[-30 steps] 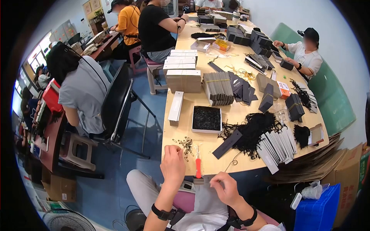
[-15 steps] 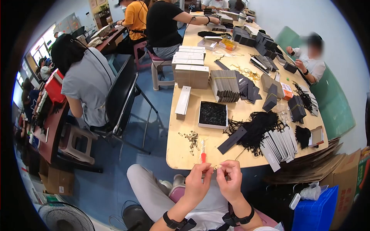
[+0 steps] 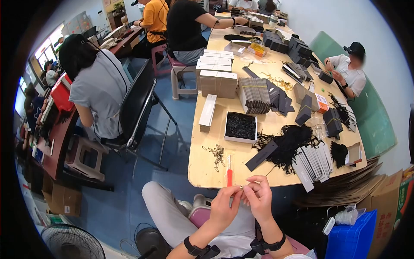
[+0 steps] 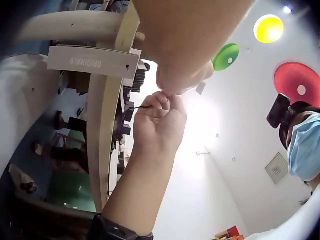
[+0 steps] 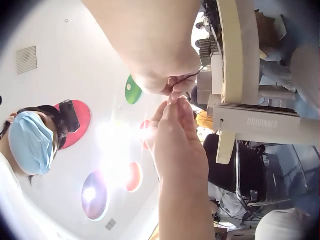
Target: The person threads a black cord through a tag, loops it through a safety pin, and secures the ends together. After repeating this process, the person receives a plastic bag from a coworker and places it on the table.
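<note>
Just in front of the table edge, the fingertips of the left hand [image 3: 224,207] and right hand [image 3: 259,199] meet at a small light thing [image 3: 241,187], too small to identify. The left thumb and fingers pinch it. In the left wrist view a thin dark cord [image 4: 143,106] runs from the curled fingers of the right hand [image 4: 160,127]; the cord [image 5: 192,75] also shows in the right wrist view. A red-handled tool [image 3: 229,178] lies just beyond the hands, beside a scatter of small metal pins [image 3: 218,156]. Grey tags [image 5: 260,122] marked ORIGINALS are stacked near the hands.
On the table [image 3: 199,172] are an open box of small black pieces [image 3: 240,126], a pile of black cords [image 3: 286,144], fanned tags [image 3: 315,164] and banded tag stacks [image 3: 217,83]. A blue bin [image 3: 351,233] stands lower right. Other people sit around.
The hands, apart a second ago, have come together over the lap and now pinch a small thing between them. The view has shifted slightly.
</note>
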Available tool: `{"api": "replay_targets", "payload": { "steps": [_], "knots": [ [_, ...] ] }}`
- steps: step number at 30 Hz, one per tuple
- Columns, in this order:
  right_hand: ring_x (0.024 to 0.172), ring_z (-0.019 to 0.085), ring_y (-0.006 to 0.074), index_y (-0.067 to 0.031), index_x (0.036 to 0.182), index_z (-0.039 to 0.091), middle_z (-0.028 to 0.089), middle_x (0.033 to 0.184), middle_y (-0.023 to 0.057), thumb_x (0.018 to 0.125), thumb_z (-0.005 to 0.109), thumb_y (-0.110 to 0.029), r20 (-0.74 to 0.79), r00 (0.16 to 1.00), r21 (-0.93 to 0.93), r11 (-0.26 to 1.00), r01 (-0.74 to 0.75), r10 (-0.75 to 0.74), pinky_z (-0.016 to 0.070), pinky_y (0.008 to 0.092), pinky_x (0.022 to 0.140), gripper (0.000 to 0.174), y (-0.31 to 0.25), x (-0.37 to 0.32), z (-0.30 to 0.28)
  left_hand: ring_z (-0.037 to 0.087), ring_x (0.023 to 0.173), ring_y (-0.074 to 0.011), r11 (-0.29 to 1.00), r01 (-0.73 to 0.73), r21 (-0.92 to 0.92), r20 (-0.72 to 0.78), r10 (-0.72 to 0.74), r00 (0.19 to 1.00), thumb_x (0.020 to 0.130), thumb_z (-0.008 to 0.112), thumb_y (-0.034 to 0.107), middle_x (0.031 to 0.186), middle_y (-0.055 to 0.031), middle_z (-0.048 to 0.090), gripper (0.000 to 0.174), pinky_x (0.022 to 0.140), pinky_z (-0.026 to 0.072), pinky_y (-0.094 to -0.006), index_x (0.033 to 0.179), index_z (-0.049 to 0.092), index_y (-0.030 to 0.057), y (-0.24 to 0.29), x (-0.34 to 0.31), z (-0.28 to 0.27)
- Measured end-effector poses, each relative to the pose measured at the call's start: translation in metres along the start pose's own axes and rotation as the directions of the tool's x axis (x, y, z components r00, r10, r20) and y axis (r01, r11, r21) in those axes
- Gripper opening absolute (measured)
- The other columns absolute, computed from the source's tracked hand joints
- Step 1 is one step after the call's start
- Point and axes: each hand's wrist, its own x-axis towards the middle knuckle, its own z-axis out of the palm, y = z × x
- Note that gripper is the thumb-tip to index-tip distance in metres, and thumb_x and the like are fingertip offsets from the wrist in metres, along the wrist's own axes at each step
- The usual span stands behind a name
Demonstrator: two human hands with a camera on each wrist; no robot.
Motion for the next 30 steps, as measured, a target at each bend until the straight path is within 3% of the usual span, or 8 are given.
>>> {"api": "replay_targets", "payload": {
  "steps": [2,7,12,17,21,25,27,30],
  "knots": [
    [0.055,0.051,0.0057,-0.0027,0.098,0.048,0.057,0.069,0.003,0.091,0.056,-0.008,0.085,0.984,0.103,0.981,-0.167,0.158,0.0387,0.0179,0.049,0.012,0.005,0.0,-0.009,0.064,0.07,-0.0235,1.0,0.009,-0.007,0.0,-0.009,1.0,0.078,0.066,-0.005,0.086,-0.0126,0.061,0.028,0.061,0.0515,-0.0301,0.103,0.054,0.0003,-0.001,-0.003,0.0],
    [0.053,0.05,0.0063,-0.0036,0.093,0.048,0.057,0.068,0.004,0.091,0.057,-0.012,0.148,0.968,0.206,0.951,-0.229,0.201,0.0387,0.0175,0.047,0.012,0.01,-0.001,-0.017,0.063,0.071,-0.0212,0.983,0.161,-0.093,0.009,-0.16,0.987,0.079,0.065,-0.004,0.088,-0.0113,0.062,0.021,0.061,0.0511,-0.0279,0.098,0.057,-0.0003,0.005,-0.005,0.002],
    [0.051,0.05,0.0067,-0.0039,0.09,0.048,0.056,0.067,0.0042,0.091,0.057,-0.009,0.172,0.957,0.245,0.931,-0.27,0.232,0.038,0.0169,0.045,0.01,0.008,-0.003,-0.017,0.059,0.07,-0.0156,0.803,0.396,-0.445,0.049,-0.42,0.906,0.083,0.062,0.0,0.084,-0.0089,0.059,0.003,0.063,0.0472,-0.0225,0.086,0.062,-0.0009,0.008,-0.005,0.005],
    [0.059,0.057,0.0128,-0.001,0.099,0.054,0.062,0.072,0.0091,0.09,0.056,-0.007,0.428,0.899,0.506,0.799,-0.325,0.095,0.0442,0.0199,0.052,0.011,0.0,0.004,-0.044,0.054,0.076,-0.0104,0.878,0.378,-0.295,0.206,-0.328,0.922,0.087,0.057,-0.002,0.091,-0.008,0.054,0.002,0.066,0.0443,-0.02,0.089,0.057,-0.0035,0.006,-0.008,-0.004],
    [0.075,0.065,0.02,0.0005,0.106,0.055,0.067,0.089,0.0145,0.093,0.053,-0.015,0.114,0.993,0.871,0.483,-0.085,-0.031,0.0528,0.0287,0.065,0.02,-0.008,0.016,-0.061,0.054,0.075,-0.0143,0.953,0.261,-0.155,0.239,-0.22,0.946,0.089,0.054,0.0,0.087,-0.0086,0.054,0.004,0.067,0.0441,-0.0228,0.085,0.055,-0.0015,0.015,-0.009,-0.011],
    [0.073,0.065,0.0169,-0.0002,0.103,0.056,0.068,0.092,0.0139,0.093,0.053,-0.012,-0.112,0.994,0.65,0.756,0.07,0.004,0.0512,0.0248,0.067,0.016,-0.021,0.027,-0.065,0.054,0.077,-0.0167,0.912,0.335,-0.236,0.257,-0.274,0.927,0.09,0.053,0.004,0.089,-0.0107,0.056,0.007,0.068,0.0439,-0.0236,0.085,0.053,-0.0003,0.007,-0.027,-0.012],
    [0.064,0.062,0.0117,-0.0003,0.097,0.058,0.068,0.081,0.009,0.09,0.058,-0.011,-0.123,0.992,0.035,0.999,-0.031,0.035,0.047,0.0216,0.059,0.013,-0.007,0.024,-0.063,0.055,0.081,-0.0154,0.905,0.331,-0.267,0.303,-0.247,0.92,0.091,0.054,0.008,0.097,-0.0121,0.058,0.009,0.069,0.0436,-0.023,0.087,0.052,-0.0001,0.006,-0.031,-0.013],
    [0.056,0.057,0.0071,-0.0008,0.088,0.061,0.066,0.072,0.0045,0.086,0.063,-0.011,-0.068,0.997,-0.217,0.974,-0.062,0.048,0.0418,0.0198,0.053,0.011,0.003,0.007,-0.047,0.054,0.087,-0.0146,0.849,0.394,-0.352,0.307,-0.292,0.906,0.093,0.053,0.012,0.106,-0.0126,0.059,0.012,0.07,0.0441,-0.0242,0.09,0.052,-0.0001,0.011,-0.035,-0.007]
  ]
}}
